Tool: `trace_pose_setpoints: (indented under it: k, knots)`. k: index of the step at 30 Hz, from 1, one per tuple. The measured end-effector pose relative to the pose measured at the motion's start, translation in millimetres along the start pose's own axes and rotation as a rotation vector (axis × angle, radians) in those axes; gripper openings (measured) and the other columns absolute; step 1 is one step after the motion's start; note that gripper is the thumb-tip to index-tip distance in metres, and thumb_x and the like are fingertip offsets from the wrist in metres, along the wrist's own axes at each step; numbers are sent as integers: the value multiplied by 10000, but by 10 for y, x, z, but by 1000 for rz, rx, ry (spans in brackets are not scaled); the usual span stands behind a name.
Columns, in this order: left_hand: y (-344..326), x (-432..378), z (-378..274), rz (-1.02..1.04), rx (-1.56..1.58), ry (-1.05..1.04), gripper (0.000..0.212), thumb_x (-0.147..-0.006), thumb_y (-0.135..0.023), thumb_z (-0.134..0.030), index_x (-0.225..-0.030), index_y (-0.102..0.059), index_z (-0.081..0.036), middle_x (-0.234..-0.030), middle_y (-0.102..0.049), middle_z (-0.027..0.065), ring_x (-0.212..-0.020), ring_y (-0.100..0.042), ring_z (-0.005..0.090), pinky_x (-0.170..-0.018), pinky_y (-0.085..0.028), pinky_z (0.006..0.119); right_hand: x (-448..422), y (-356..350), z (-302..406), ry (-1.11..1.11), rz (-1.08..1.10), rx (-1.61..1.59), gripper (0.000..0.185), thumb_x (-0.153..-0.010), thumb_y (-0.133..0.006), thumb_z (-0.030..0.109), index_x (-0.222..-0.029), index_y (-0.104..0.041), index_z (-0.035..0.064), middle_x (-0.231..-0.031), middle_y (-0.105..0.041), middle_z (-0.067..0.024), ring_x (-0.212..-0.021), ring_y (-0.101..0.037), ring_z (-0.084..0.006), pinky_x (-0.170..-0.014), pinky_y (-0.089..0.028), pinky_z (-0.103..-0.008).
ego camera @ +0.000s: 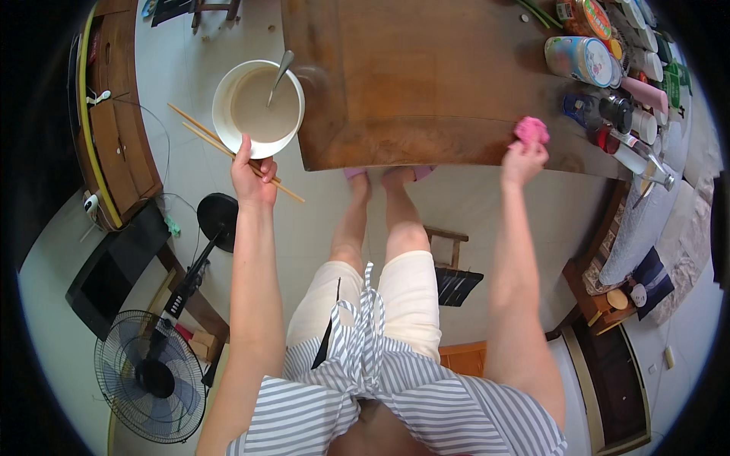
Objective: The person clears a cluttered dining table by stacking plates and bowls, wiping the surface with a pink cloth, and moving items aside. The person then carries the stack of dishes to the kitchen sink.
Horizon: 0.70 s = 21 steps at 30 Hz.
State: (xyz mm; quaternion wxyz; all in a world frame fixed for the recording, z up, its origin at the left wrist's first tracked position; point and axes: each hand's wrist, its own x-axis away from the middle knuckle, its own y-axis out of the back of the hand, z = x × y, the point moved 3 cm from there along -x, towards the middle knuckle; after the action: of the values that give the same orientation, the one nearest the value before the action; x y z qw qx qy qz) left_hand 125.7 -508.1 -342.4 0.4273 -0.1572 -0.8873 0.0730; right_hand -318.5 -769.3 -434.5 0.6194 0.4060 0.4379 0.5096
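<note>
My left hand holds a white bowl by its near rim, beyond the left edge of the wooden table. Cloudy beige liquid partly fills the bowl, and a metal spoon leans in it against the far right rim. A pair of wooden chopsticks is gripped in the same hand, slanting beneath the bowl. On the right, my right hand presses a crumpled pink cloth onto the tabletop near its front edge.
Jars, a blue glass and a clear glass bottle crowd the table's right end. Green stalks lie at the back. A standing fan is at lower left, and a small stool stands beside my legs.
</note>
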Motion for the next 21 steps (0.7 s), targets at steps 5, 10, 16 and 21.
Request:
trace_pose_setpoints:
  k: [5,10,16,21]
  knots:
    - [62,20,-53,-31,10,-33,228,-929,-555,-294,-947,-524,-69,-769,-563,15,-448,-373,73,-352,-227,191,1440,-95,1800,248,145,-154,624,-721,-599,49,-1311,-509,229,-1089,-483,-142,-1006,-467,-303,-836,-364,-440]
    - [-18,83,-123,-10,-22,-39,221,-929,-557,-289,-943,-525,-71,-767,-560,9,-448,-374,73,-354,-220,195,2634,-221,2679,604,414,-420,450,-734,-582,11,-1157,-598,165,-1088,-543,-71,-946,-514,-283,-838,-397,-470]
    - [-28,199,-196,-94,-62,-68,229,-927,-560,-286,-959,-524,-62,-755,-543,16,-440,-365,69,-351,-213,201,2001,40,2642,-5,1138,-1287,328,-880,-411,-7,-1164,-532,103,-825,-570,-24,-599,-511,-82,-571,-475,-251]
    - [14,215,-172,-86,-23,-51,219,-929,-553,-292,-964,-530,-77,-773,-571,7,-449,-366,67,-341,-219,189,529,-189,1739,398,575,-334,415,-894,-523,153,-1300,-470,87,-1265,-525,-138,-1184,-491,-300,-990,-391,-386]
